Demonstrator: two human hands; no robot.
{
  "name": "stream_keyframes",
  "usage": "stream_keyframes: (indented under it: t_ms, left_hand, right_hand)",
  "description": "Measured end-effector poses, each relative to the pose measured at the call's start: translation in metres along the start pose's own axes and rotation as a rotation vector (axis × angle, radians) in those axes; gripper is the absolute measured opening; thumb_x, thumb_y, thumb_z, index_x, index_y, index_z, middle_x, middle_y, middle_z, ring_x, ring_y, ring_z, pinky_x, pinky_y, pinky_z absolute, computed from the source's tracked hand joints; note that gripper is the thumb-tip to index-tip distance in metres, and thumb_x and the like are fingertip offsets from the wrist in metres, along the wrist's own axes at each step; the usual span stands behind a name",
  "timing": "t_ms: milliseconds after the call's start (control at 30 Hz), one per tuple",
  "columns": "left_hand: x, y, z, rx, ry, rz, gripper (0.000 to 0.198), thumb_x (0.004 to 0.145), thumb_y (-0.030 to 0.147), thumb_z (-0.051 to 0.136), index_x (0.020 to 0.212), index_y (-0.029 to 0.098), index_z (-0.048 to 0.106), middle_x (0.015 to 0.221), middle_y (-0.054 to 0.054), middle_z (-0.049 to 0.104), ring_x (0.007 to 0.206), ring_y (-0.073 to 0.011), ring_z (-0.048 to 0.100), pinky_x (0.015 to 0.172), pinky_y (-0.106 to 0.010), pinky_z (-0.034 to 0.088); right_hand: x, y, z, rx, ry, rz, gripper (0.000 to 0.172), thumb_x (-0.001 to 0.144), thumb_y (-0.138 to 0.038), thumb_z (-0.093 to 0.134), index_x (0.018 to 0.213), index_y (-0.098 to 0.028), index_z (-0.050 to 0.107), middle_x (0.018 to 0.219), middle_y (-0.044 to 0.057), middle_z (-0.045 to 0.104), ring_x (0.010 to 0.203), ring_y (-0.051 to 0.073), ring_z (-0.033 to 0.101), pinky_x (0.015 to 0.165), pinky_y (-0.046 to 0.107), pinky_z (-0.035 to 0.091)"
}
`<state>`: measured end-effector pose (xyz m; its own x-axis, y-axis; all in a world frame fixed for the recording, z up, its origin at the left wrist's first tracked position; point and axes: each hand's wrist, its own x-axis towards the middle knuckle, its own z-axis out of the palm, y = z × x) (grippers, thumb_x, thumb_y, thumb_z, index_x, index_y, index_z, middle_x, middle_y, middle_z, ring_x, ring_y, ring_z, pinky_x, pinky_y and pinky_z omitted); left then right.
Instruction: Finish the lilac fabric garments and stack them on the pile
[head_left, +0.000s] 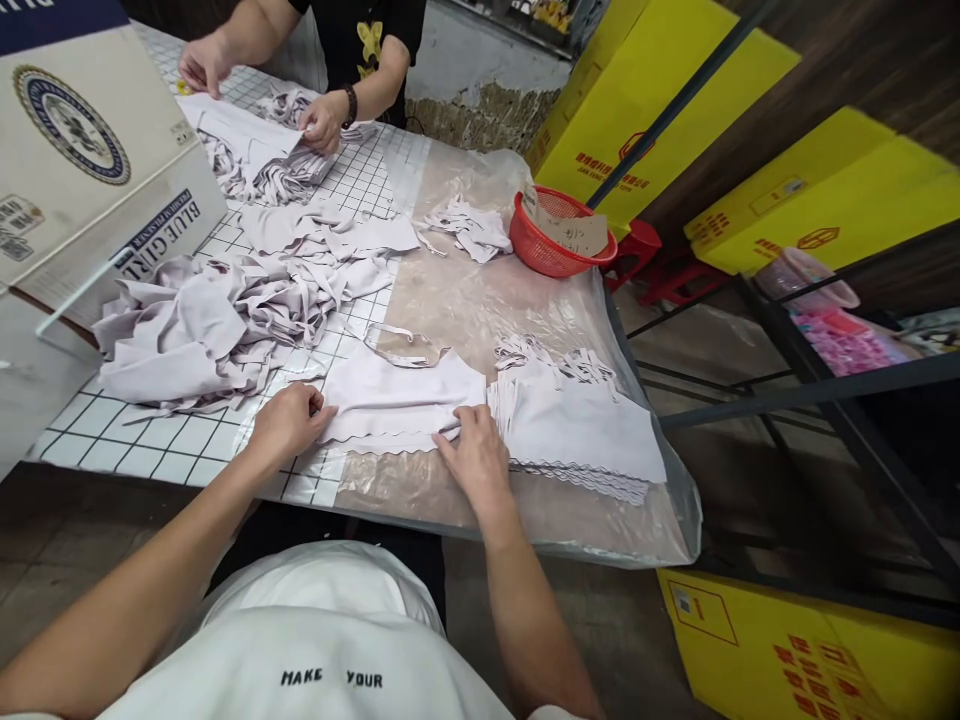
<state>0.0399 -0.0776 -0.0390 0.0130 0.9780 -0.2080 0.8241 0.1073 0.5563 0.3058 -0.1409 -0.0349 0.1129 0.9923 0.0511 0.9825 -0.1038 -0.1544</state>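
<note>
Cloth piece [405, 390]: pale, flat on the table [469, 310] by the near edge; wavy near hem, strap at far side.
Left hand [291, 418]: thumb and forefinger closed on its left edge.
Right hand [478, 455]: on its right end; can't tell if cloth is pinched.
Neat stack [581, 420]: just right of the piece, wavy hems layered.
Loose heap [187, 320]: left, beside the carton [90, 130].
Red basket [551, 255]: far right, cardboard inside.
Co-worker [345, 45]: across the table, both hands on another cloth [240, 130].
</note>
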Motion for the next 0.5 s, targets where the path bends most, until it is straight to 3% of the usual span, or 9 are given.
stream_keyframes:
  t_ms: [133, 300, 433, 500]
  left_hand:
    - [-0.002, 0.007, 0.002, -0.209, -0.044, -0.006, 0.025, 0.074, 0.041, 0.055, 0.062, 0.023, 0.042, 0.052, 0.002, 0.049, 0.054, -0.0168, 0.047, 0.051, -0.026, 0.030]
    - [-0.011, -0.001, -0.007, -0.718, -0.087, -0.098, 0.039, 0.069, 0.054, 0.063, 0.068, 0.024, 0.038, 0.049, 0.006, 0.044, 0.046, -0.0119, 0.041, 0.046, -0.023, 0.033]
    - [-0.024, -0.019, -0.021, -0.755, -0.082, -0.162, 0.050, 0.058, 0.057, 0.077, 0.067, 0.023, 0.040, 0.046, 0.008, 0.041, 0.042, -0.0088, 0.037, 0.042, -0.020, 0.028]
    - [-0.031, -0.028, -0.025, -0.750, -0.118, -0.209, 0.055, 0.053, 0.059, 0.080, 0.066, 0.023, 0.041, 0.046, 0.008, 0.043, 0.043, -0.0091, 0.040, 0.042, -0.021, 0.031]
  right_hand:
    - [0.003, -0.003, 0.012, 0.009, 0.036, 0.031, 0.019, 0.087, -0.007, 0.053, 0.103, -0.017, 0.060, 0.104, 0.010, 0.058, 0.089, 0.020, 0.058, 0.073, 0.029, 0.045]
    - [-0.011, 0.013, -0.004, 0.140, 0.146, 0.027, 0.031, 0.082, -0.003, 0.047, 0.105, -0.019, 0.061, 0.104, 0.009, 0.058, 0.090, 0.020, 0.059, 0.078, 0.030, 0.047]
    - [-0.047, 0.025, -0.014, 0.177, 0.080, 0.117, 0.021, 0.083, -0.007, 0.048, 0.093, -0.020, 0.061, 0.092, 0.006, 0.061, 0.081, 0.020, 0.060, 0.071, 0.029, 0.046]
    - [-0.061, 0.021, -0.013, 0.185, 0.035, 0.158, 0.014, 0.086, -0.012, 0.050, 0.091, -0.020, 0.061, 0.091, 0.005, 0.062, 0.076, 0.018, 0.061, 0.067, 0.028, 0.044]
